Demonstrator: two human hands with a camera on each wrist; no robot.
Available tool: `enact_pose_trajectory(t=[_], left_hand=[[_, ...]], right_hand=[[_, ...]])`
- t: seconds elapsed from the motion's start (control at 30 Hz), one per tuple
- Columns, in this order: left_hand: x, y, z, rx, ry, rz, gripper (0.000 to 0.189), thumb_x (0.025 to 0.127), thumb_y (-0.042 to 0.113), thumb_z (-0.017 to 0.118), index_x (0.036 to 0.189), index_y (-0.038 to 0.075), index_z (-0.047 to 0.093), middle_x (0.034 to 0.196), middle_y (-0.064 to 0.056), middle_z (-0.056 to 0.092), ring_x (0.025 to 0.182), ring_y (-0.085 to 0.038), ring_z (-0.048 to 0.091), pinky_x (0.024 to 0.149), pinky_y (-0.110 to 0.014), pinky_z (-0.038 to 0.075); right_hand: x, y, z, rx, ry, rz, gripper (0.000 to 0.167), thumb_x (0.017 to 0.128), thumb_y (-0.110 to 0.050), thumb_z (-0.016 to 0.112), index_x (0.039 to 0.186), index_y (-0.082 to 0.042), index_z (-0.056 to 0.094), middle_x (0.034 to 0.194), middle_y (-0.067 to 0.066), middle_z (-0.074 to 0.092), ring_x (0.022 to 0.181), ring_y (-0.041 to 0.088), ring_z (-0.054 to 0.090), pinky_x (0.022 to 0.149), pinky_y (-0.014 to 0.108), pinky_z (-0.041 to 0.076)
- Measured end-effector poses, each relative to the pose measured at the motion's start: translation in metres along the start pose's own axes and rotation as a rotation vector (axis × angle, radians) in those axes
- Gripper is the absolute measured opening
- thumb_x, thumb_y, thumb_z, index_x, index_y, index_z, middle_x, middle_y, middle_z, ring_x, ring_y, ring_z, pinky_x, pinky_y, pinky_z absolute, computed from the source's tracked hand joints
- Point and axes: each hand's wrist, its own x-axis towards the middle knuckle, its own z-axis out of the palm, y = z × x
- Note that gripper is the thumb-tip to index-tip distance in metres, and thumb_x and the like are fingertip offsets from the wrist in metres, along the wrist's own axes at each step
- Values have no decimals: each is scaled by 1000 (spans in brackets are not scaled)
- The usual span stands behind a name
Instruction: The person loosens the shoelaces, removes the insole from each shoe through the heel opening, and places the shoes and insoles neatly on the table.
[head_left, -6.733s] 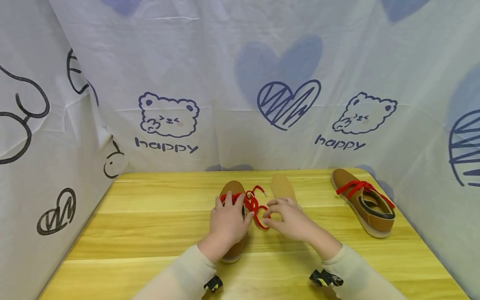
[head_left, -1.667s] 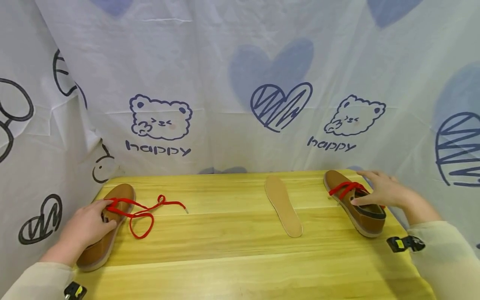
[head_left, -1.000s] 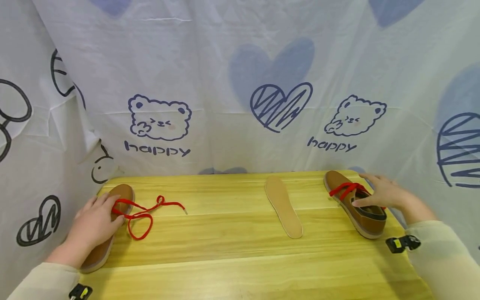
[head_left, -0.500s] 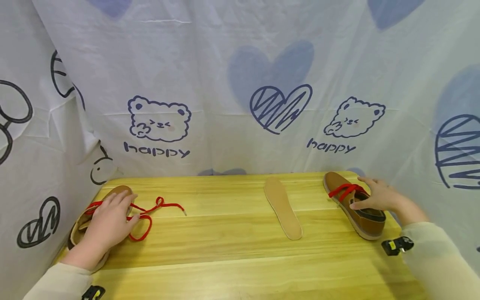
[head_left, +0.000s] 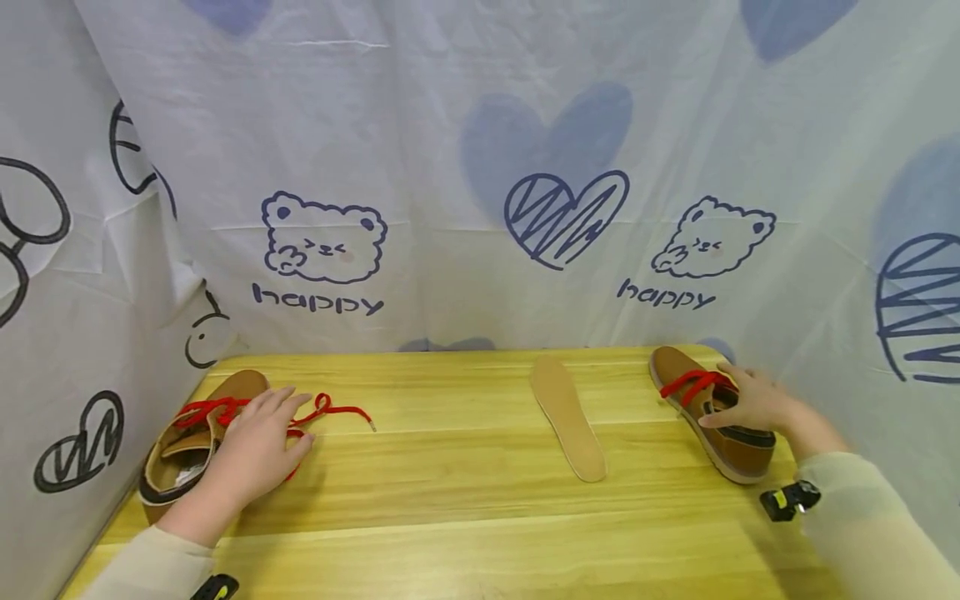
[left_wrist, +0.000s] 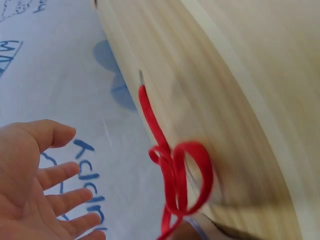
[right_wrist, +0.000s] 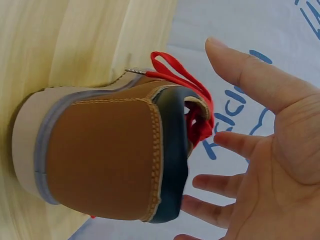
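Note:
At the left of the table sits a brown shoe (head_left: 242, 386) with an untied red lace (head_left: 341, 409) trailing to the right. My left hand (head_left: 258, 446) hovers over its right side, fingers spread; the left wrist view shows the hand (left_wrist: 35, 185) apart from the looped lace (left_wrist: 175, 180), holding nothing. Another brown shoe (head_left: 678, 367), also red-laced, stands at the right. Over its opening is my right hand (head_left: 757, 408), fingers spread. In the right wrist view that hand (right_wrist: 270, 150) is beside the shoe's dark collar (right_wrist: 172, 160); whether a fingertip touches is unclear.
A tan insole (head_left: 567, 425) lies flat on the wooden table (head_left: 420, 500), between the two shoes and nearer the right one. A white printed cloth (head_left: 450, 292) hangs behind the table and along its sides.
Earlier the left shoe was mid-table under my left hand; it was moved to the far left. That hand then came off it, shifting right. My right hand went from near the insole to the right shoe.

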Motion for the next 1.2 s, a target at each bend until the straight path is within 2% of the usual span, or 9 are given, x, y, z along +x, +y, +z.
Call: enact_pose_trajectory(t=[0.17,0.43,0.63,0.93,1.2], left_hand=[[3,13,5,-18,5,33,54,92,26,70,138,3,57,146,-28,46,133,-54,37,101,-76,30],[4,30,15,-45,-6,49,52,92,24,68,138,3,57,146,-26,47,135,-52,36,104,-73,29],[4,42,23,-55,-12,72,52,90,22,70,137,3,58,146,-26,48,135,-52,38,104,-72,31],[5,53,28,-61,-27,90,51,92,24,71,138,6,59,147,-23,48,136,-51,38,106,-70,30],[8,60,34,-88,-33,94,50,92,24,70,138,7,58,148,-22,47,136,-49,38,106,-71,31]], right_hand=[[-1,-1,3,-16,6,9,117,75,-57,81,148,15,25,138,52,28,119,72,32,90,81,34],[-1,-7,8,0,6,53,119,77,-56,81,148,17,20,138,53,23,120,74,26,94,82,27],[3,-8,12,41,1,90,118,78,-53,81,149,16,17,136,54,20,120,74,24,95,81,27],[10,-10,18,109,4,137,113,80,-44,81,150,14,13,133,56,14,119,75,20,95,81,27],[17,-5,25,131,33,190,99,81,-41,80,143,11,22,128,54,22,116,74,24,93,79,29]])
